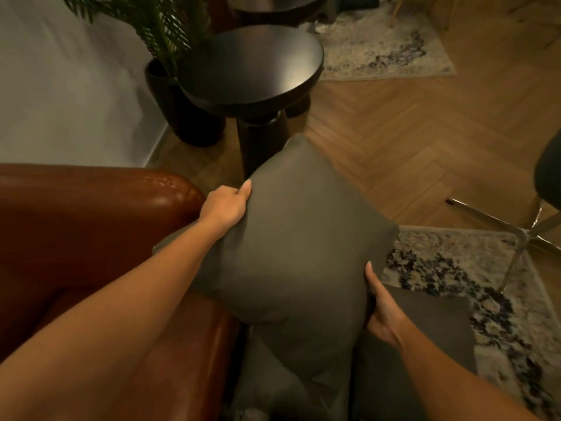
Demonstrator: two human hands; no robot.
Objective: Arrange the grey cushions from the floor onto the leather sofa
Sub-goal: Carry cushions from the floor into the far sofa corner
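A large grey cushion (297,238) is held up in the air in front of me, tilted with one corner pointing away. My left hand (226,205) grips its upper left edge and my right hand (384,308) grips its lower right edge. The brown leather sofa (91,226) fills the left side, its rounded arm just left of my left hand. Below the held cushion, more grey cushions lie on the floor, one (431,338) to the right under my right wrist and another (288,384) beside the sofa's front.
A round black side table (252,65) stands beyond the sofa arm, with a potted palm (164,28) in a black pot behind it by the wall. A patterned rug (501,299) covers the floor at right. A chair's chrome legs (516,235) stand on the herringbone wood floor.
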